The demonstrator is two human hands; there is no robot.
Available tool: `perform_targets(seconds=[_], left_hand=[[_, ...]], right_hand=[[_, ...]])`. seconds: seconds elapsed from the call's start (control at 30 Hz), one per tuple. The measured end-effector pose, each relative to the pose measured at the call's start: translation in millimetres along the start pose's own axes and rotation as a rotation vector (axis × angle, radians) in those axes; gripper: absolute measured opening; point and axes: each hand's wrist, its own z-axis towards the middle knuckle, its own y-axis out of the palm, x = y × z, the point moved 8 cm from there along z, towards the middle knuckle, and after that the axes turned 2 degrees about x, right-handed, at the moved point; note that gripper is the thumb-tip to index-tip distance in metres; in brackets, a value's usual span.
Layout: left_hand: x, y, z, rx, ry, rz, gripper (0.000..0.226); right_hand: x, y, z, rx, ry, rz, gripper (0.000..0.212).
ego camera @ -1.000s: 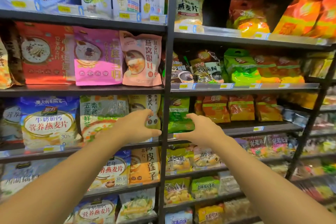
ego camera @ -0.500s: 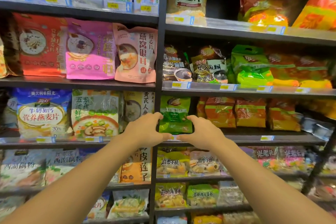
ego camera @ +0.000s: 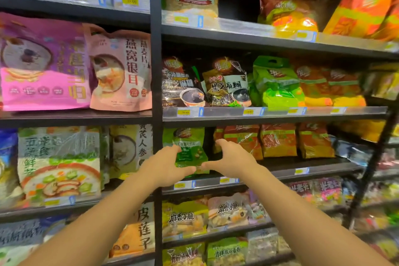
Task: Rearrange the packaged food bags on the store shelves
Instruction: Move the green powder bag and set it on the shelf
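A glossy green plastic food bag [ego camera: 186, 149] stands upright on the dark metal shelf [ego camera: 280, 163] (leftmost there), orange plastic bags [ego camera: 278, 139] beside it.

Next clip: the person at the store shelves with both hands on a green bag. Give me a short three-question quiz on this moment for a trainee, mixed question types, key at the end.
1. True or false: both the left hand and the right hand are on the green bag.
2. Multiple choice: which bags stand directly right of the green bag on the same shelf?
A. orange bags
B. blue bags
C. black bags
3. Fill in: the pink bag stands one shelf ___ the green bag, left of the black upright post.

Key
1. True; each hand grips a lower side of it.
2. A, the orange bags.
3. Above.
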Motion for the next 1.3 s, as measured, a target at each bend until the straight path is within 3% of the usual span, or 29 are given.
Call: perform_targets(seconds=[0.63, 0.8, 0.93, 1.03, 1.17, 1.3], left_hand=[[-60.1, 93.7, 152.3, 0.073, -0.253, -0.057, 0.096], [-81.9, 120.8, 189.1, 0.138, -0.368, 0.054, 0.063], [-109.4, 154.9, 207.0, -0.006, -0.483, 0.134, 0.072], [-139.8, 177.8, 213.2, -0.093, -0.624, 0.123, 0.091], [-157.6, 183.8, 216.4, 0.088, -0.680, -0.014, 0.107], [-167.0, 190.3, 221.5, 0.100, -0.629, 0.048, 0.083]], right_hand=[[66.6, 85.7, 175.8, -0.117, -0.087, 0.004, 0.088], [94.6, 122.9, 219.5, -0.209, -0.075, -0.020, 0.085], [105.5, 161.0, 241.0, -0.277, -0.071, 0.003, 0.086], [111.2, 187.0, 256.2, -0.346, -0.045, 0.028, 0.092], [115.6, 206.3, 279.1, -0.263, -0.019, 0.132, 0.110], [118.6, 226.1, 295.4, -0.242, -0.022, 0.155, 0.112]])
